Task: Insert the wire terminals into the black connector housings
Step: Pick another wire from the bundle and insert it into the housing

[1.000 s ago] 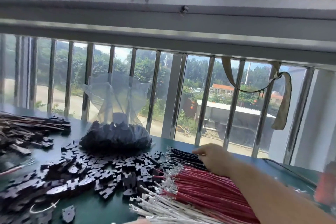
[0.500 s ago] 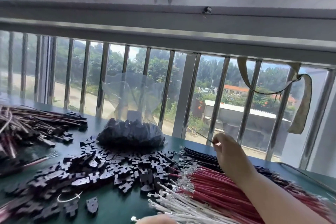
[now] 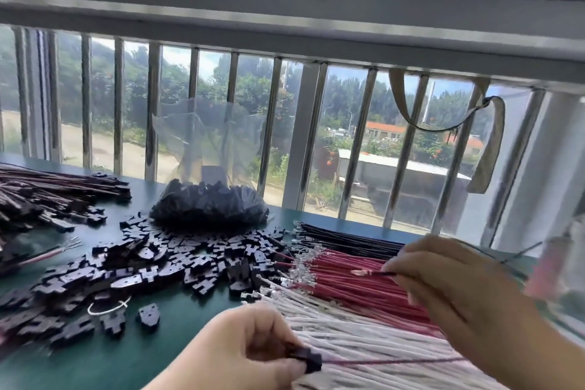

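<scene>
My left hand (image 3: 247,355) at the bottom centre pinches a black connector housing (image 3: 308,357), and a red wire (image 3: 395,361) runs from it to the right. My right hand (image 3: 443,288) hovers over the wire bundles and holds a thin black wire (image 3: 384,273) whose metal terminal points left. Under it lie rows of black wires (image 3: 348,242), red wires (image 3: 354,282) and white wires (image 3: 342,326), all with terminals facing left. Loose black housings (image 3: 164,266) are scattered over the green table (image 3: 177,355).
A clear bag of black housings (image 3: 209,206) stands at the back by the barred window (image 3: 310,142). Finished wire assemblies (image 3: 47,196) are piled at the far left. A white tie (image 3: 107,310) lies among the housings. Something pink and blurred (image 3: 550,269) stands at the right.
My right hand has lifted one black wire off the bundle and come nearer. My left hand has risen into view with a housing. The view has tilted down.
</scene>
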The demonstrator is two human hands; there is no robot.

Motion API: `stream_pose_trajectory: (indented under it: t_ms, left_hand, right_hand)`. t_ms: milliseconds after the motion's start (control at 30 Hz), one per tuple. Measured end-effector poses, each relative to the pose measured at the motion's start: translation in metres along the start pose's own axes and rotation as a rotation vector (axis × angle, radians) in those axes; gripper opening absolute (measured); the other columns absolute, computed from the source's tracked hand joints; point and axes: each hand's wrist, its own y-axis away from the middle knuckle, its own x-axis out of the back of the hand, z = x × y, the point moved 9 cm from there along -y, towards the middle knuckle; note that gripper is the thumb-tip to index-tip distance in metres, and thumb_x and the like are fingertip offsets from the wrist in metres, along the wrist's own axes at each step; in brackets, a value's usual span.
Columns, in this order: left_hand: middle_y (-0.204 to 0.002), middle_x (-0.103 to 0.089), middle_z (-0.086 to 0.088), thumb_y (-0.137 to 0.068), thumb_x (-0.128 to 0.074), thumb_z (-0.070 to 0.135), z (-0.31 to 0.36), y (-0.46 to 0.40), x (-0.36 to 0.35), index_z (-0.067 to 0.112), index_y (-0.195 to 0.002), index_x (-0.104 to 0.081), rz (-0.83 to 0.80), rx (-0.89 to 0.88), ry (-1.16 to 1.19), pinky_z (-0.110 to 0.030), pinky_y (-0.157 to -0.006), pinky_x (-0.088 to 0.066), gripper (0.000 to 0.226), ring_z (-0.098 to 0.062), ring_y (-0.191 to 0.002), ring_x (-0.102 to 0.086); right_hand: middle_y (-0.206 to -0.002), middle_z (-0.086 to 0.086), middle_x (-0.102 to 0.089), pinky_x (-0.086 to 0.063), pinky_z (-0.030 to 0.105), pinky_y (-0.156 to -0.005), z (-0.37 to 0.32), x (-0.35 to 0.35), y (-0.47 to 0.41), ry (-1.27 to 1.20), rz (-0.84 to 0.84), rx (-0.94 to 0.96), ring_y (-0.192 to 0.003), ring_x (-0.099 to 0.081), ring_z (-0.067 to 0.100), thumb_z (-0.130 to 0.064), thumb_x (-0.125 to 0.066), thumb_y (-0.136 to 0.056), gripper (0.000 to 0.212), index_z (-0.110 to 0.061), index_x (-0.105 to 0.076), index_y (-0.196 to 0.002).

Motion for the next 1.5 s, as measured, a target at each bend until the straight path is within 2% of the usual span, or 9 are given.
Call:
stream_pose_trajectory:
  t_ms: [67, 133, 300, 433, 567, 833, 1233, 1400, 1500]
  left_hand:
    - [-0.084, -0.075, -0.007, -0.069, -0.081, 0.009, -0.003, 0.002, 0.003, 0.018, -0.075, -0.073, 0.000, 0.008, 0.025, -0.017, -0.068, -0.053, 0.014, -0.016, -0.075, -0.071]
    - [-0.085, -0.075, -0.010, -0.066, -0.083, 0.011, -0.002, 0.003, 0.002, 0.015, -0.075, -0.072, -0.005, 0.027, 0.019, -0.018, -0.068, -0.053, 0.015, -0.018, -0.075, -0.072]
    - [-0.068, -0.072, -0.017, -0.064, -0.083, 0.007, 0.000, 0.007, 0.001, 0.011, -0.069, -0.071, 0.020, 0.073, 0.022, -0.019, -0.053, -0.049, 0.014, -0.017, -0.057, -0.066]
    - [-0.063, -0.070, -0.020, -0.066, -0.079, -0.003, 0.001, 0.008, -0.004, 0.011, -0.064, -0.071, 0.019, 0.097, 0.017, -0.017, -0.044, -0.047, 0.016, -0.016, -0.049, -0.064]
    - [-0.061, -0.070, -0.019, -0.060, -0.081, 0.005, 0.004, 0.007, -0.004, 0.011, -0.067, -0.070, 0.029, 0.095, 0.000, -0.020, -0.039, -0.046, 0.014, -0.016, -0.043, -0.061]
    - [-0.062, -0.070, -0.019, -0.051, -0.081, 0.027, 0.002, 0.006, -0.002, 0.018, -0.077, -0.073, 0.020, 0.071, -0.026, -0.025, -0.045, -0.050, 0.029, -0.022, -0.048, -0.059]
    - [-0.061, -0.070, -0.018, -0.053, -0.080, 0.023, 0.007, 0.007, -0.006, 0.017, -0.077, -0.074, -0.011, 0.038, 0.013, -0.024, -0.043, -0.050, 0.025, -0.022, -0.048, -0.062]
    - [-0.078, -0.075, -0.014, -0.050, -0.083, 0.025, 0.006, 0.005, -0.002, 0.021, -0.078, -0.076, 0.034, -0.001, 0.054, -0.025, -0.058, -0.055, 0.030, -0.041, -0.076, -0.069]
    - [-0.081, -0.075, -0.013, -0.054, -0.083, 0.019, 0.005, 0.005, -0.002, 0.020, -0.078, -0.076, 0.036, 0.000, 0.077, -0.024, -0.059, -0.056, 0.025, -0.043, -0.081, -0.068]
  right_hand:
    - [-0.089, -0.025, -0.060, -0.043, 0.002, -0.065, -0.003, -0.009, 0.019, -0.155, -0.031, -0.061, -0.077, -0.059, -0.008, -0.017, -0.058, -0.087, 0.036, -0.045, -0.066, -0.107]
    - [-0.088, -0.023, -0.064, -0.045, 0.004, -0.066, -0.003, -0.024, 0.031, -0.283, -0.082, -0.170, -0.081, -0.062, -0.004, -0.008, -0.066, -0.084, 0.049, -0.054, -0.066, -0.102]
    - [-0.091, -0.028, -0.061, -0.048, 0.016, -0.075, -0.005, -0.050, 0.038, -0.373, -0.168, -0.312, -0.089, -0.058, -0.003, -0.041, -0.074, -0.074, 0.019, -0.057, -0.068, -0.083]
    - [-0.090, -0.024, -0.060, -0.050, 0.019, -0.071, -0.011, -0.058, 0.036, -0.370, -0.193, -0.290, -0.085, -0.059, 0.002, -0.051, -0.063, -0.075, 0.011, -0.050, -0.066, -0.085]
    - [-0.089, -0.028, -0.059, -0.044, 0.014, -0.070, -0.013, -0.060, 0.036, -0.349, -0.202, -0.269, -0.089, -0.055, 0.001, -0.048, -0.059, -0.078, 0.010, -0.050, -0.063, -0.087]
    - [-0.085, -0.026, -0.063, -0.046, 0.016, -0.077, -0.015, -0.060, 0.039, -0.444, -0.214, -0.313, -0.094, -0.057, 0.002, -0.030, -0.074, -0.077, 0.020, -0.049, -0.070, -0.082]
    - [-0.072, -0.028, -0.061, -0.041, 0.005, -0.064, -0.014, -0.059, 0.037, -0.495, -0.200, -0.407, -0.076, -0.058, -0.007, -0.025, -0.078, -0.073, 0.022, -0.046, -0.072, -0.075]
    - [-0.067, -0.027, -0.061, -0.039, 0.003, -0.058, -0.015, -0.054, 0.038, -0.545, -0.167, -0.421, -0.068, -0.057, -0.008, -0.022, -0.077, -0.072, 0.021, -0.043, -0.073, -0.071]
    - [-0.071, -0.023, -0.062, -0.041, 0.004, -0.061, -0.018, -0.053, 0.037, -0.552, -0.171, -0.404, -0.071, -0.060, -0.005, -0.021, -0.076, -0.072, 0.019, -0.040, -0.073, -0.070]
